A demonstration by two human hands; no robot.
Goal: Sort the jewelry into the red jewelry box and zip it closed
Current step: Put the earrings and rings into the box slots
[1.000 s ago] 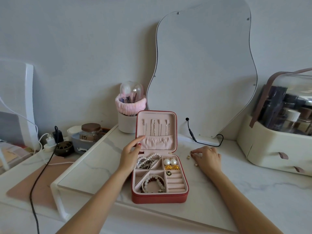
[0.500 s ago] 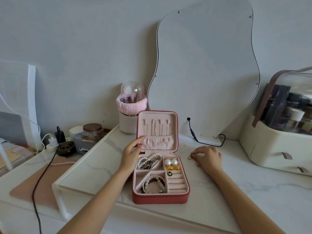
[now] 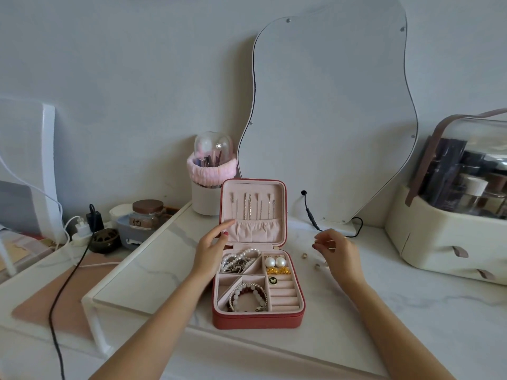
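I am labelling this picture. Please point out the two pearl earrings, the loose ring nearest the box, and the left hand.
pearl earrings (image 3: 275,262): head view, where the two pearls meet.
loose ring (image 3: 304,255): head view, its band.
left hand (image 3: 211,249): head view, back of the hand.

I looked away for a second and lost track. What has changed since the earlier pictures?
The right hand has lifted off the white marble tabletop, fingers now curled above it, seemingly pinching a thin ring, though that is too small to confirm. Two small gold rings stay on the table. The left hand still steadies the lid of the open red jewelry box, its contents unchanged.
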